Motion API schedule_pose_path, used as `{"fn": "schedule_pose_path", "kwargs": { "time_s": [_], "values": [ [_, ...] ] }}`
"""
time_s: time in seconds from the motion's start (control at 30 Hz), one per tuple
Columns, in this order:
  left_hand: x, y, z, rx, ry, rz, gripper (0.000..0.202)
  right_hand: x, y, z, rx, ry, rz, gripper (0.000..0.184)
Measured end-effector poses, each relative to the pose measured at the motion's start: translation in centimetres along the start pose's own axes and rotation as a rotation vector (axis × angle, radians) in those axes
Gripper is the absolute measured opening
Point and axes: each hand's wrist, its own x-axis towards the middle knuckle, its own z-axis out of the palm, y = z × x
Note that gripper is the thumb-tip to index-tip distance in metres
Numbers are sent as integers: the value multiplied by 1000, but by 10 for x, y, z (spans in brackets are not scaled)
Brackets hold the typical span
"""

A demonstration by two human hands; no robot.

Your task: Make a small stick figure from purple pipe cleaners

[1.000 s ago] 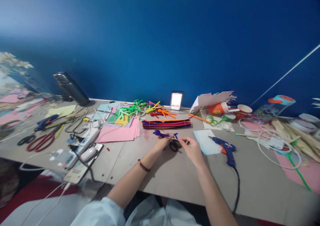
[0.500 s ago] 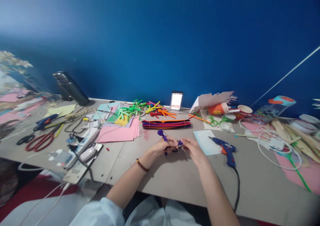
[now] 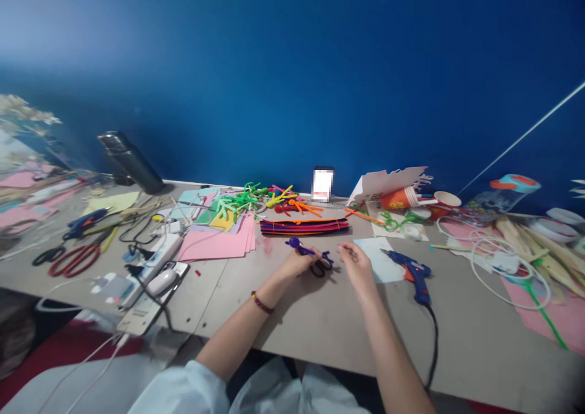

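My left hand [image 3: 299, 263] is closed around a purple pipe-cleaner figure [image 3: 295, 243], its round head sticking out beyond the fingers to the upper left. A bent purple limb of the figure comes out on the right side of the hand. Just below that limb, dark loops like scissor handles [image 3: 321, 269] show on the table, partly hidden by the hand. My right hand [image 3: 356, 264] hovers a little to the right, apart from the figure. Its fingers are loosely bent and separated, with nothing visible in them. A bundle of colourful pipe cleaners [image 3: 304, 227] lies beyond both hands.
To the right lie a blue glue gun [image 3: 414, 274] and pale blue paper [image 3: 379, 258]. Finished-looking pipe-cleaner figures [image 3: 242, 200] pile up behind pink sheets [image 3: 214, 246]. A phone [image 3: 323, 185] stands by the wall. Left are red-handled scissors [image 3: 75, 260] and a power strip [image 3: 155, 261].
My right hand has let go of the purple figure and moved slightly up and right. My left hand still holds it, and the dark loops below show more clearly.
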Motion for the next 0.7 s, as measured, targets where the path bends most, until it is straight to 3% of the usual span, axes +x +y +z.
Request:
{"fn": "schedule_pose_path", "kwargs": {
  "time_s": [0.17,0.4,0.6,0.7],
  "values": [
    [-1,1,-5,-165,0,-6,20,-3,-1,5,77,-214,179,41],
    [2,-3,-5,-296,-143,-32,21,-2,2,4,60,-267,190,41],
    [-6,11,-7,-92,-255,-29,18,-2,-1,-1,56,-256,175,39],
    [-8,15,-5,42,-257,6,14,-2,0,-3,17,-204,125,37]
  ]
}}
